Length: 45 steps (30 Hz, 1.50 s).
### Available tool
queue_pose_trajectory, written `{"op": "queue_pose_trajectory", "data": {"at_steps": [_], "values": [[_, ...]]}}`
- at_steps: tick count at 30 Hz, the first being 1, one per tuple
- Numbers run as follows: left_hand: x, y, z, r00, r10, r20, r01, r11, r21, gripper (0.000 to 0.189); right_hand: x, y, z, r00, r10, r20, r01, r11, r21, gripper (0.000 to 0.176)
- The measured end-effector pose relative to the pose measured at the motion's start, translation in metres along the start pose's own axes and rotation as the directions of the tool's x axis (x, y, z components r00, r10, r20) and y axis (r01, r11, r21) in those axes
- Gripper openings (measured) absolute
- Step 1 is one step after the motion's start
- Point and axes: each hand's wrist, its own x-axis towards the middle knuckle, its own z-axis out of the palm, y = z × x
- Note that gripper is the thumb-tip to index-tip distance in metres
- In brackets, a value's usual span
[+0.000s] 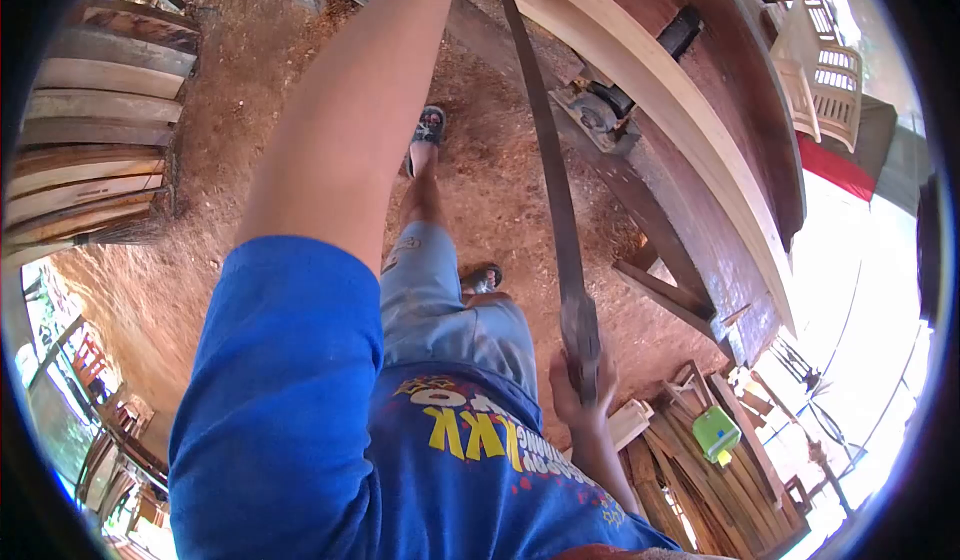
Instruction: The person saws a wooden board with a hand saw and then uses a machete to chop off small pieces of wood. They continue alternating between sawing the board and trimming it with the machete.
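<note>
A long, dark, flat strip (548, 160) runs from the top edge down to my right hand (578, 390). The fingers of that hand are wrapped round its lower end, beside my shirt. My left arm (350, 110) reaches up to the top edge, where the left hand is almost wholly cut off near the strip's upper end and a pale wooden beam (660, 70). What its fingers do is hidden. On the workbench (690, 185), below the beam, rests a circular saw (600, 112).
Stacked boards (105, 105) lie at the left. My sandalled feet stand on brown ground (480, 180). At the lower right are wooden planks (700, 470) and a green object (716, 434). Plastic chairs (835, 90) stand at the upper right.
</note>
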Motion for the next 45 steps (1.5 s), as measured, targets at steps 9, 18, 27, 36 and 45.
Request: {"op": "queue_pose_trajectory", "data": {"at_steps": [9,18,27,36,45], "values": [[0.003,-0.002,-0.002,0.994,-0.047,0.094,0.049,0.999,-0.014,0.014,0.311,-0.154,0.080,0.943,-0.314,-0.108,0.331,0.915,0.230,0.041],[0.021,-0.027,0.013,0.992,0.128,-0.014,-0.125,0.982,0.143,0.016,0.159,-0.061,0.045,0.985,-0.170,-0.040,0.175,0.952,0.252,0.053],[0.014,-0.016,0.003,0.991,0.103,0.080,-0.117,0.975,0.188,0.015,0.096,-0.013,0.019,0.998,0.015,0.068,-0.027,0.982,0.185,0.055],[0.023,-0.031,0.003,0.990,-0.038,0.137,0.041,0.999,-0.023,0.017,0.276,-0.143,0.058,0.951,-0.305,-0.058,0.305,0.882,0.358,0.050],[-0.003,0.005,-0.010,0.998,0.004,0.068,-0.014,0.991,0.136,0.015,0.010,-0.004,-0.011,0.996,-0.013,0.087,-0.010,0.965,0.261,0.063]]}}
